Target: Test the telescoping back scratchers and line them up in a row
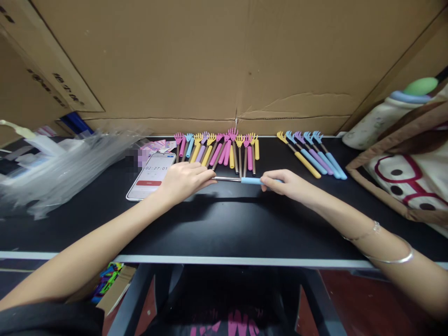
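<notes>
My left hand [187, 179] is closed around one end of a back scratcher [251, 180], so whatever head it has is hidden. Its bare metal rod runs level to a light blue handle, and my right hand [283, 182] pinches that handle's far end. Both hands hold it just above the black table [224, 233]. Behind them lies a row of back scratcher parts [224, 149], pink, yellow, blue and purple heads on rods beside loose handles. Off to the right, several back scratchers with handles [311, 156] lie slanted side by side.
A phone [150, 175] showing a running timer lies beside my left hand. Clear plastic bags [70, 163] spread over the left side. A cloth bag [413, 172] and a bottle [378, 116] stand at the right. Cardboard [210, 60] walls the back. Below left sits a box [117, 289].
</notes>
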{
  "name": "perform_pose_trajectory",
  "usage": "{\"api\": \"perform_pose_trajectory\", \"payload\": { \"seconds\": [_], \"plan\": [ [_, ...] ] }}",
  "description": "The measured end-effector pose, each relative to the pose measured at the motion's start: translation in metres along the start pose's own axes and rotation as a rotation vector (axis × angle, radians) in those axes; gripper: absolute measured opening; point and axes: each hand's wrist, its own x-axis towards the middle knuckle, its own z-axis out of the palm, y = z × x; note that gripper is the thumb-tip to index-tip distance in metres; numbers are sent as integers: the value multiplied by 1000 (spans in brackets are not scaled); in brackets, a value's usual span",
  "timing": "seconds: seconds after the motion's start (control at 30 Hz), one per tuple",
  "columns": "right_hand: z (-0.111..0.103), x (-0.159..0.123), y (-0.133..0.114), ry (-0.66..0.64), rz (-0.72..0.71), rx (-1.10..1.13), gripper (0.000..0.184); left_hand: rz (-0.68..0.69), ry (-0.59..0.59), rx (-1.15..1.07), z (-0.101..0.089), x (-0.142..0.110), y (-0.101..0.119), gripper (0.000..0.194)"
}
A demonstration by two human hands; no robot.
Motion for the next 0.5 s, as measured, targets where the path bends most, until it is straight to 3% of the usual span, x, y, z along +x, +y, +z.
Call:
{"api": "perform_pose_trajectory", "payload": {
  "seconds": [0.5],
  "plan": [
    [15, -9, -15, 227, -116, -156, 30, -68, -78, -117, 3, -4, 3, 41]
  ]
}}
